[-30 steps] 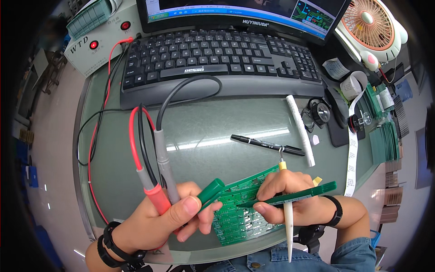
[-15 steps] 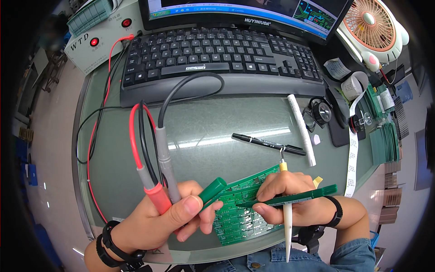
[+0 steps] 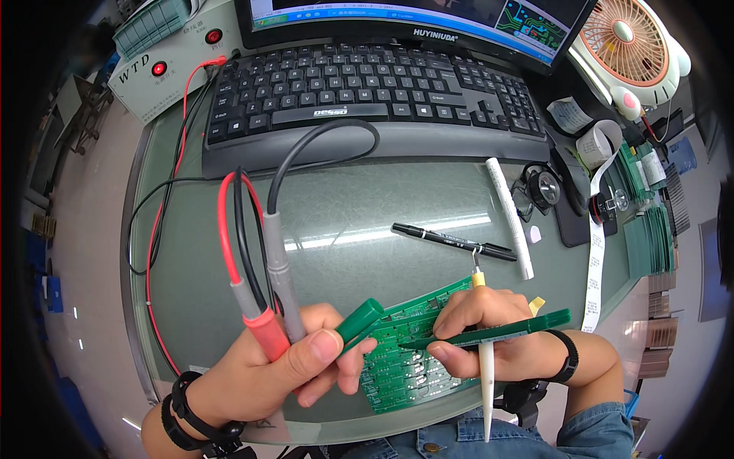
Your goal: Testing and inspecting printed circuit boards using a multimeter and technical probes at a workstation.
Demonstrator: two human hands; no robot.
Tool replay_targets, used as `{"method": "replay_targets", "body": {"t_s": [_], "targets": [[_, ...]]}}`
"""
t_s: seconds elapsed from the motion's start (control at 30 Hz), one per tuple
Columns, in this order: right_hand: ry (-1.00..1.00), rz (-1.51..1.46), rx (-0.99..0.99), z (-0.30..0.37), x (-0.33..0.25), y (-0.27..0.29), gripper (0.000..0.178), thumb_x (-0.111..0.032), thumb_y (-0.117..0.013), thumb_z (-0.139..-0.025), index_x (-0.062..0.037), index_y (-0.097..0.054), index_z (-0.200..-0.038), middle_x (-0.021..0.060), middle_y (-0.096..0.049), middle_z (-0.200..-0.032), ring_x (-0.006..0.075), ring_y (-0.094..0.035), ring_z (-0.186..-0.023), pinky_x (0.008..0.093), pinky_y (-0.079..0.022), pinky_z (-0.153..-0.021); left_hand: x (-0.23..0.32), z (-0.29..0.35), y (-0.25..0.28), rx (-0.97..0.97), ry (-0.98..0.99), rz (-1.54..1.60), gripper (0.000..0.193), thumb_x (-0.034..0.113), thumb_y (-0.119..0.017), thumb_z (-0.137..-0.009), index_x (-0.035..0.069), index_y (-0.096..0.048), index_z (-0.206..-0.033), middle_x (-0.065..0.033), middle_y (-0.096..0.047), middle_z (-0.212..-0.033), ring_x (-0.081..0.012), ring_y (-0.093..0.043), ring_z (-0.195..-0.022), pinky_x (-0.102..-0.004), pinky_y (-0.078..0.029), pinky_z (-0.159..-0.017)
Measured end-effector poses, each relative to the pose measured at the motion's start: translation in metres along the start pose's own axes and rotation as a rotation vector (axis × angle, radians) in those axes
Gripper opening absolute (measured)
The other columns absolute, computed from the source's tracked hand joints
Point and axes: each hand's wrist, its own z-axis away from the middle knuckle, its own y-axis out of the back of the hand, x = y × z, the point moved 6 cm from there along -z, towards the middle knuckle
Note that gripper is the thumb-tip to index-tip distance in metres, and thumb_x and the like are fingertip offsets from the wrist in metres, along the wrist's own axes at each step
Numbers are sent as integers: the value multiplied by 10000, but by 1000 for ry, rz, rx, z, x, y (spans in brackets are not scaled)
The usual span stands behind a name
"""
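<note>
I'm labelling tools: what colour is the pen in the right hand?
The pen is green, clearest in the head view.

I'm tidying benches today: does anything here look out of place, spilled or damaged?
Nothing looks spilled or damaged. Mildly untidy: a paper strip trails loose from its roll, and the circuit board sits askew to the keyboard.

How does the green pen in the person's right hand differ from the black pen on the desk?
The green pen is held in the right hand; the black pen lies on the desk.
The green pen's tip is bare, over the circuit board; the black pen shows no bare tip.
Both are long and slim.
</note>
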Motion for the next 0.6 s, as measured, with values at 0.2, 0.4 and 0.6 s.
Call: {"method": "replay_targets", "body": {"t_s": [0.2,0.4,0.6], "targets": [[0,5,1,0,0,0,191,-81,-767,-789,-53,-579,-804,46,-598,-657,160,-580,-535,278,-413,-470,2,0,0,14,8,-11,499,513,-454,-983,55,-562,-817,-73,-557,-638,-78,-471,-461,-498,-398,-1064],[-24,-15,-9,-1,0,0,192,-86,-766,-792,-52,-577,-808,47,-601,-660,161,-583,-538,275,-418,-474,1,0,0,3,6,-4,500,514,-451,-984,53,-559,-822,-83,-573,-660,-73,-466,-457,-498,-401,-1061],[-16,16,-17,1,0,0,191,-93,-763,-795,-53,-576,-808,50,-605,-667,160,-587,-545,271,-426,-482,0,1,-2,9,3,-12,503,518,-453,-981,52,-557,-823,-88,-576,-669,-73,-460,-449,-492,-407,-1058]]}}
